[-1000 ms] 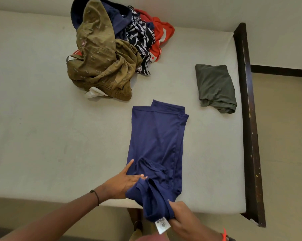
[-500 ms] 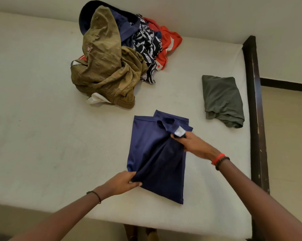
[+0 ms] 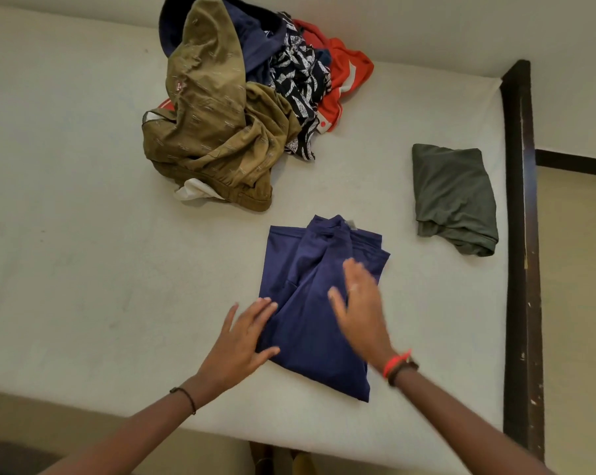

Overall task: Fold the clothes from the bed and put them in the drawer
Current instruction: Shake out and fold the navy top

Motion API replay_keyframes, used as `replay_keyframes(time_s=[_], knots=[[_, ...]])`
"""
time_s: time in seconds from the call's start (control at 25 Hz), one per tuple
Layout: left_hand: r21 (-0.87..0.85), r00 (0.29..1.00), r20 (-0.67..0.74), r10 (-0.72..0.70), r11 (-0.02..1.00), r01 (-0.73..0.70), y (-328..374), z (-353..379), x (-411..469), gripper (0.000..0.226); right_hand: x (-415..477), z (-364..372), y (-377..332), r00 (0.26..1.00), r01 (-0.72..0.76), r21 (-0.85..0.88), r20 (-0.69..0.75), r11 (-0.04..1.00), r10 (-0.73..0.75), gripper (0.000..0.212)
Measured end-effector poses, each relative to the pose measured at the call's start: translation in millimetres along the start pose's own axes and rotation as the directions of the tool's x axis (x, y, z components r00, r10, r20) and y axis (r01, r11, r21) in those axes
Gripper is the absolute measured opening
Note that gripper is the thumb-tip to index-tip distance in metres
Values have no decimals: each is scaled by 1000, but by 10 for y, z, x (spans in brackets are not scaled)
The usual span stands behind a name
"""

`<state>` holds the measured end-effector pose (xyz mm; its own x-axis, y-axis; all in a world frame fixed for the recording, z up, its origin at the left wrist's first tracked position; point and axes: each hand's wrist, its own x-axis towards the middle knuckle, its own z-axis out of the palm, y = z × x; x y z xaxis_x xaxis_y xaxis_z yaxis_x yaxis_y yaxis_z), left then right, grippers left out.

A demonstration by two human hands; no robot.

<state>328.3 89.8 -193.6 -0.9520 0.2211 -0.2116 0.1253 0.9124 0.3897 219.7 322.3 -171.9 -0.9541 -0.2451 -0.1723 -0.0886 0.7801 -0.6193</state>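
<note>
Head view, left grip: the left hand [image 3: 236, 341] lay flat with fingers spread and straight, holding nothing. Its fingertips rested on the near-left edge of the navy garment [image 3: 307, 341].
Head view, right grip: the right hand [image 3: 358, 310] was open with fingers straight, over the middle of the cloth. It was blurred, so I could not tell whether it pressed the cloth or only hovered above it.
Navy garment: it lay folded in half on the bed [image 3: 84, 234], between and beyond the two hands. Its label [image 3: 351, 223] was at the edge far from the grips.
Handling: judged light, limp and thin. It would probably sag and unfold if lifted by one corner, and the smooth knit may slide on itself.
Where to take hold: likely the near folded edge, one hand at each side, to carry it over for another fold. Flat palms could then press out the ridge running up the middle.
Folded green garment [image 3: 454, 197]: it lay well beyond and to the right of the right hand, near the dark bed frame [image 3: 521, 234].
Unfolded pile [image 3: 221, 114]: it was heaped far ahead of the left hand, untouched.
Drawer: not in view.
</note>
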Motion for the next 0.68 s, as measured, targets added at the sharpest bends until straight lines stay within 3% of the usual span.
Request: replay_keyframes(time_s=[0.08, 0.16, 0.48, 0.56, 0.68], knots=[[203, 952, 117, 283, 932, -301, 43, 75, -43, 81, -644, 308, -32, 967, 214, -263, 197, 941, -165, 85], [250, 895, 238, 377, 867, -432, 82, 229, -39, 81, -1024, 589, 49, 916, 328, -385, 354, 863, -190, 99], [270, 938, 178, 296, 902, -336, 110, 596, 29, 62, -1089, 790, 297, 940, 188, -485, 340, 854, -14, 75], [193, 928, 241, 283, 924, -331, 160, 532, 24, 79, -1103, 733, 354, 933, 186, -494, 360, 849, 5, 63], [73, 902, 357, 242, 956, -285, 228, 443, 26, 115, -1217, 671, 330, 913, 196, -483, 408, 853, 21, 62]])
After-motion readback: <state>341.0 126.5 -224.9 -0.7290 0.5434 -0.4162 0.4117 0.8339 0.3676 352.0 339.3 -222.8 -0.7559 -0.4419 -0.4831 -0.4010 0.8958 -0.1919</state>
